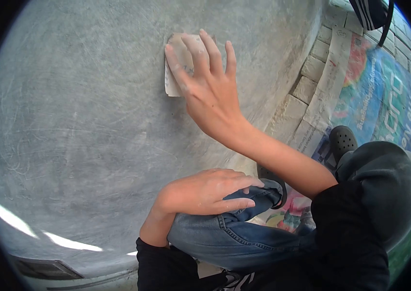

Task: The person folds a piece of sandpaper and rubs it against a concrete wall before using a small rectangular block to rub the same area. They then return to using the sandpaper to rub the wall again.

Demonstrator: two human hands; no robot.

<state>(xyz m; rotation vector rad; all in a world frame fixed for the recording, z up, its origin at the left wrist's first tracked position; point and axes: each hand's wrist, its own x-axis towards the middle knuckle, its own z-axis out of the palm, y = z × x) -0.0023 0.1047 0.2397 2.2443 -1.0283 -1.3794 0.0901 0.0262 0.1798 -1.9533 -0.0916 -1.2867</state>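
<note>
My right hand (213, 92) presses a small beige sheet of sandpaper (173, 83) flat against a grey, smooth-looking plastered wall (84, 97). Its fingers are spread over the sheet and whitish dust marks them. The sheet's left and lower edges stick out from under the hand, and its grit side is out of sight. Over my bent knee in blue jeans (205, 237) lies my left hand (210, 191), fingers stretched out and loose. It holds nothing and is dusty too.
A colourful printed banner (380, 92) covers the paving bricks (313, 68) along the wall's foot. My feet wear dark clogs (343, 140). Part of a striped dark garment (368, 13) shows at top right. A dark framed opening (45, 268) is at lower left.
</note>
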